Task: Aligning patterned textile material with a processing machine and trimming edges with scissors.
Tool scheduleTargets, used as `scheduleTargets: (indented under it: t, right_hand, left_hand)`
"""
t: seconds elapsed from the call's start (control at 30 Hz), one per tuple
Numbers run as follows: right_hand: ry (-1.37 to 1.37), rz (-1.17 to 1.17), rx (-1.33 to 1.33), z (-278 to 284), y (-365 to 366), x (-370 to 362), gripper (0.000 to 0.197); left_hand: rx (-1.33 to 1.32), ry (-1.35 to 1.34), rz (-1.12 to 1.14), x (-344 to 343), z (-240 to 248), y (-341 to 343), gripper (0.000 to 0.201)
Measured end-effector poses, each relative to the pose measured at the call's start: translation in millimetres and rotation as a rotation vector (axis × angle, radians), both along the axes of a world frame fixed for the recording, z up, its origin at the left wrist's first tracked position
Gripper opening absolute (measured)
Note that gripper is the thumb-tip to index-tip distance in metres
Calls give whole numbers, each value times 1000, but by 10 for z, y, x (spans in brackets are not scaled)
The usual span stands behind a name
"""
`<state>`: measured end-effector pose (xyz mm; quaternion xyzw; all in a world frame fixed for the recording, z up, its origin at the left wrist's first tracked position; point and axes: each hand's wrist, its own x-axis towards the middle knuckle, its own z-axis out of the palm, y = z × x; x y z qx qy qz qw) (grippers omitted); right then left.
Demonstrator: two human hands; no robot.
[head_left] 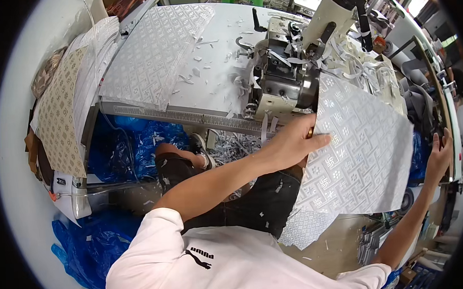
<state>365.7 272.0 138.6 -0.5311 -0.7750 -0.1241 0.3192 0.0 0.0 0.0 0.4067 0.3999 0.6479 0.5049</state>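
Observation:
My left hand [306, 136] pinches the left edge of a silvery white patterned sheet [366, 149], its thumb lying on top. The sheet's upper corner lies against the round metal end of a cream and black industrial machine [283, 85]. Below it, a second patterned piece [310, 226] hangs beside my leg. Far to the right, my right hand [440, 157] is raised by the edge of a rack, its fingers extended and apart. Whether it touches the rack cannot be made out.
A patterned sheet stack [155, 49] lies on the white table [213, 91], among scraps. Pale strips [365, 61] heap behind the machine. At left lean beige patterned sheets [60, 116]; blue plastic bags [99, 253] lie below. Dark grey pieces [420, 84] hang at right.

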Motion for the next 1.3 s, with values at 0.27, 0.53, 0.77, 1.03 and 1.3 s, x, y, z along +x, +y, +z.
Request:
scheduleTargets:
  t: [0.27, 0.53, 0.77, 1.03, 1.3]
  right_hand:
    - [110, 1225, -786, -113, -1855, -1810, 60]
    - [741, 1124, -1020, -841, -2529, -2195, 38]
    - [787, 896, -1058, -1306, -2904, -2850, 48]
    - [891, 747, -1147, -1128, -2636, -3072, 45]
    - [1157, 734, -1127, -1149, -2493, -3244, 41]
  left_hand:
    - [409, 904, 6, -428, 508, -1085, 25]
    - [-39, 36, 78, -1343, 507, -2371, 69]
    - [-469, 266, 711, -1276, 209, -2535, 59]
    - [-410, 105, 641, -1597, 389, -2086, 46]
    - [-460, 228, 598, -1790, 556, -1803, 40]
